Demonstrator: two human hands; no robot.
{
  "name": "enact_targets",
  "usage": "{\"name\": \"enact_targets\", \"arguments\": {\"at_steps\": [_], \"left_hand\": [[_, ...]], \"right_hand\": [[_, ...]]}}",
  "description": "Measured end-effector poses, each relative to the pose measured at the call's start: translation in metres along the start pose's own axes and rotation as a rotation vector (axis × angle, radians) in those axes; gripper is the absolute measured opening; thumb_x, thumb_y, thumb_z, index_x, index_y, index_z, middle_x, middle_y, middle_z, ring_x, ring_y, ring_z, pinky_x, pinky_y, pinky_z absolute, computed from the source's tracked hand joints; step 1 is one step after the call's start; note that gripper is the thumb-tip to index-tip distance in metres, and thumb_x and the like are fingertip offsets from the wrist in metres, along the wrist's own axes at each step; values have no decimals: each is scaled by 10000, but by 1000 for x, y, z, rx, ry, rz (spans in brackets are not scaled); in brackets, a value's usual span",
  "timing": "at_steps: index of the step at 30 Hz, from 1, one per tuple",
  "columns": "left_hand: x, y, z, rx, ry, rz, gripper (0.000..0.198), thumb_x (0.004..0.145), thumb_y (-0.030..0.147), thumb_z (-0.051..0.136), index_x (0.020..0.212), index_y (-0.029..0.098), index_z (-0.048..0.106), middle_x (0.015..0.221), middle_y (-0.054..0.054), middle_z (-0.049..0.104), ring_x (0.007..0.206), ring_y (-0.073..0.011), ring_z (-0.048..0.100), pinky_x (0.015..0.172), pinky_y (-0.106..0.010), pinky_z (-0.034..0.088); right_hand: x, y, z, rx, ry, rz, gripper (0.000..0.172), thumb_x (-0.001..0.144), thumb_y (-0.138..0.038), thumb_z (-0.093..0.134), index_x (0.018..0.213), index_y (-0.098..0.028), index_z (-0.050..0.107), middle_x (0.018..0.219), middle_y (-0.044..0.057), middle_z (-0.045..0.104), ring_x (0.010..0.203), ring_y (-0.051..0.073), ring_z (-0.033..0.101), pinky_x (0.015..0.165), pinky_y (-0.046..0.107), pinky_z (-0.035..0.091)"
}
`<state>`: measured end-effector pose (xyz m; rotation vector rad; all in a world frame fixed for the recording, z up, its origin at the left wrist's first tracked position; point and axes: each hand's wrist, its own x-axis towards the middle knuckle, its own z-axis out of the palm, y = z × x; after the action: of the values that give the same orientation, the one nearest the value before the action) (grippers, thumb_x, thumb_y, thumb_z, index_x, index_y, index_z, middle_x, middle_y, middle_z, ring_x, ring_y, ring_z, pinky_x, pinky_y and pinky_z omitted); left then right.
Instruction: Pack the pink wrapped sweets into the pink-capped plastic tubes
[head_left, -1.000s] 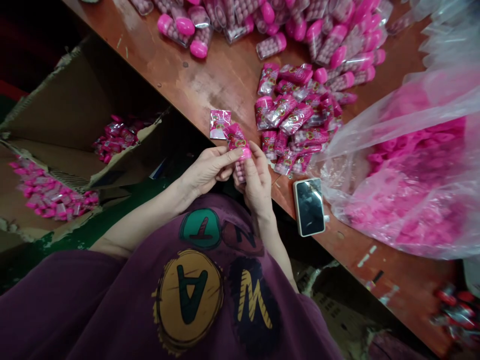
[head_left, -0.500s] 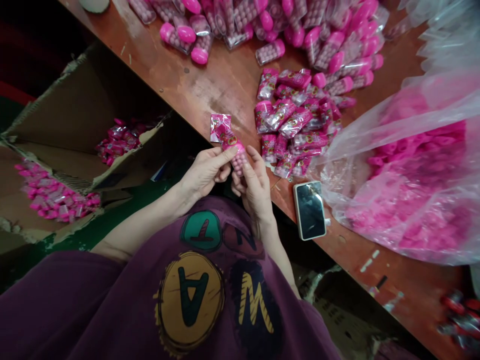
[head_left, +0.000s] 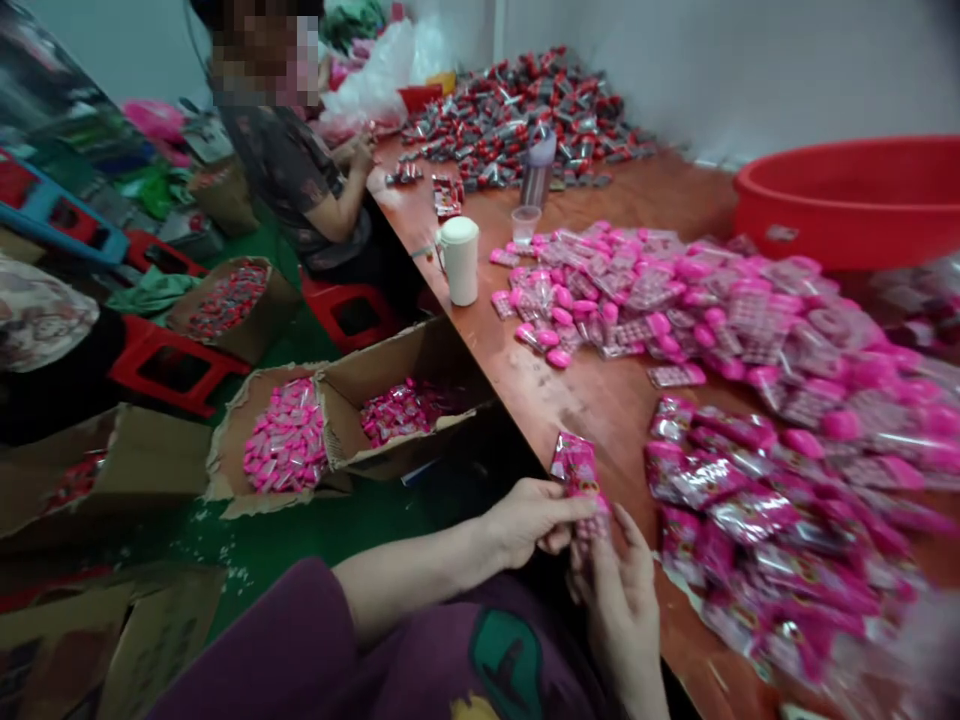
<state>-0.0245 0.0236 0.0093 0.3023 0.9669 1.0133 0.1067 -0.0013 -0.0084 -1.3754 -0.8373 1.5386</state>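
Over the table's near edge, both hands are closed on one small candy bottle [head_left: 591, 524] with pink balls inside. A shiny pink printed wrapper [head_left: 575, 462] covers its far end and sticks out beyond my fingers. My left hand [head_left: 536, 522] pinches the wrapped part between thumb and fingers. From the other side my right hand [head_left: 619, 590] grips the lower end, partly hiding it. Just right of my hands lies a heap of wrapped pink packs [head_left: 757, 510]. Behind that spreads a big pile of clear candy bottles with pink caps [head_left: 675, 290].
A white lidded mug [head_left: 459, 262], a plastic cup [head_left: 526, 224] and a tumbler [head_left: 536, 170] stand farther along the table. A red basin [head_left: 847, 205] is at right. Left below, cardboard boxes [head_left: 326, 420] hold pink packs. A co-worker [head_left: 300, 170] sits beyond, near red-capped bottles [head_left: 517, 120].
The view has swung up and left, bringing the co-worker, mug and red basin into sight; the phone has left it. Both hands keep the same grip on the bottle.
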Motion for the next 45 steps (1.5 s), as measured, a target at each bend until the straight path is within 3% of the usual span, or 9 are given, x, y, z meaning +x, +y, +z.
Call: {"name": "enact_targets", "arguments": {"at_steps": [5,9,12,17,29,35,38,41,45], "left_hand": [[-1,-6,-6,94,-77,15,587,560,648,896,695,141,632,573,6,572,395,-47,384,409,-229,235],[-18,-7,-6,187,-87,-20,585,631,658,866,679,140,597,522,21,534,421,-49,413,429,-205,273],[-21,-4,-10,159,-118,1,472,731,536,865,739,140,609,531,40,538,401,-34,396,414,-193,236],[-13,-5,-15,85,-99,29,300,829,352,831,802,130,632,545,37,555,395,-28,409,417,-187,227],[-18,-9,-12,86,-139,-41,318,852,368,819,758,127,635,565,-1,598,405,-36,439,420,-184,277],[-15,-9,-13,116,-126,48,318,874,404,777,777,130,647,568,11,585,418,-41,438,451,-186,340],[-11,-12,-12,175,-73,49,322,880,431,747,812,124,680,592,9,601,394,-40,407,407,-190,280],[-6,-10,-14,262,74,140,277,876,390,738,1010,148,753,731,-21,705,395,-44,400,399,-198,276],[4,-2,-23,629,197,525,164,901,302,715,1014,230,810,1141,-99,780,834,-185,727,665,-254,531]], "right_hand": [[2,-10,1,210,-127,159,574,807,-484,810,1323,-334,606,717,-64,597,465,72,504,407,166,386],[-4,-8,4,79,-72,26,565,851,-484,777,1340,-285,576,807,-41,624,513,62,495,460,181,417],[-7,1,4,35,-105,-56,515,906,-506,698,1341,-286,532,659,-89,479,456,73,385,416,194,342],[-6,12,-1,32,-165,-111,494,942,-554,640,1350,-343,460,694,-80,509,471,81,417,419,206,350],[0,21,-4,116,-205,-39,548,901,-588,681,1315,-290,482,601,-129,511,406,59,355,406,199,323],[1,14,2,36,-163,-73,500,921,-526,679,1305,-253,510,616,-111,542,438,60,400,433,195,347],[6,2,-7,-116,-95,-144,444,944,-470,665,1300,-238,540,670,-81,580,502,76,469,483,209,390],[16,-26,-33,-362,122,-367,441,958,-450,645,1335,-236,563,732,-46,601,593,111,544,565,247,432],[28,-75,-63,-920,424,-543,551,952,-505,642,1411,-206,587,601,-66,507,521,137,464,564,275,352]]}}
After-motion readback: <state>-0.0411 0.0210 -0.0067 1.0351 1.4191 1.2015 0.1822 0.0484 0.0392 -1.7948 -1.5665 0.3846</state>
